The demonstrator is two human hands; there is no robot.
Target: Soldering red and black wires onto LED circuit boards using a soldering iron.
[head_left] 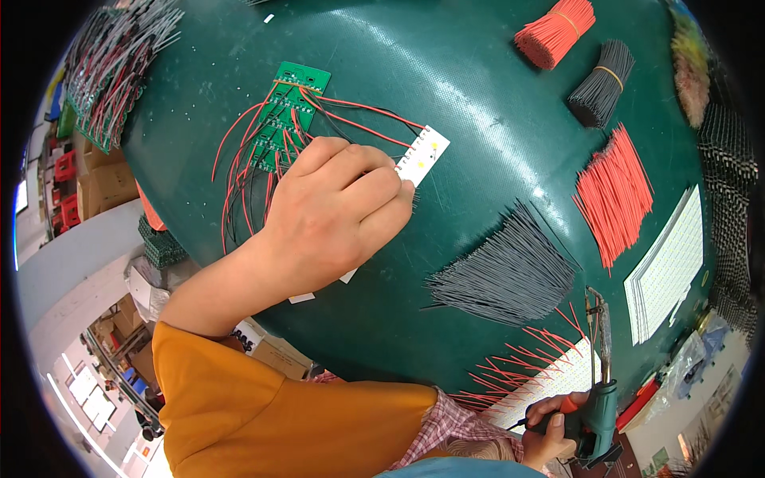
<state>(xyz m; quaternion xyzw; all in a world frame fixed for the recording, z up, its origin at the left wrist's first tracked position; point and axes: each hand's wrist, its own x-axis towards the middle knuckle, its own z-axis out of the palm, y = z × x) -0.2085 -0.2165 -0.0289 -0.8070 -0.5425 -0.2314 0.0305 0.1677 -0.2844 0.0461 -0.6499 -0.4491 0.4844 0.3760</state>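
My left hand (pixel 339 211) reaches across the mat, fingers closed on the lower end of a small white LED board (pixel 426 153). Red and black wires run from that board to a green circuit board panel (pixel 295 103), partly hidden behind the hand. At the lower right, my right hand (pixel 551 430) grips a soldering gun (pixel 599 418) with a teal body and an orange-red trigger. Its metal tip points away from me, beside a fan of black wires (pixel 510 267). Under it lies a white board sheet (pixel 550 382) with red wires sticking out along its edge.
Loose red wires (pixel 613 195) and a stack of white board sheets (pixel 665 267) lie at the right. Banded red (pixel 555 33) and black wire bundles (pixel 603 84) sit at the far right. Wired boards (pixel 119 68) are heaped at the far left edge of the green mat (pixel 382 319).
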